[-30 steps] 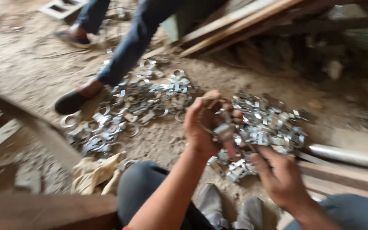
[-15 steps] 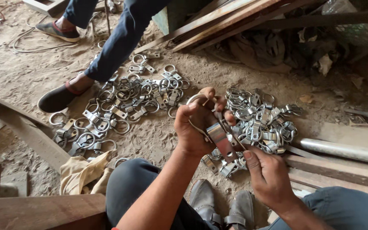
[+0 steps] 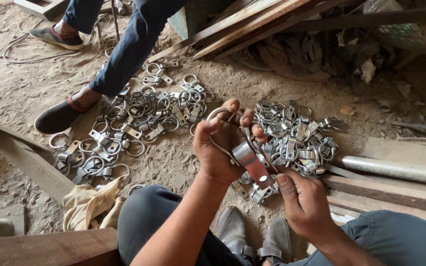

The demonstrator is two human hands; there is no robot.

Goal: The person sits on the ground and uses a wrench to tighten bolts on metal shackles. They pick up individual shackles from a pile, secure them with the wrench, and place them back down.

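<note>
Head view looks straight down at my two hands over a dusty dirt floor. My left hand (image 3: 220, 148) is curled tight around a metal pipe clamp (image 3: 245, 155), fingers wrapped over its round wire-like loop, thumb pressing on the near side. The clamp sits between both hands, raised above the ground and just over my knees. It is a bright, silvery galvanised piece: a thin curved ring at the top and a flat band that folds into a tab pointing down to the right. The tab's lower end looks rusty brown-red, with a small round bolt head or hole at its tip. My right hand (image 3: 304, 204) is half closed, its thumb tip touching the end of that tab; the other fingers are folded under, and I cannot tell whether they pinch it.

Just behind the clamp lies a heap of similar clamps (image 3: 297, 138), shiny and tangled. A second, looser spread of clamps (image 3: 139, 123) lies to the left, near another person's dark shoe (image 3: 60, 116) and blue trouser leg (image 3: 134, 47). A steel pipe (image 3: 395, 170) lies at right beside wooden planks (image 3: 385, 194). A beige cloth (image 3: 89, 204) rests by my left knee.
</note>
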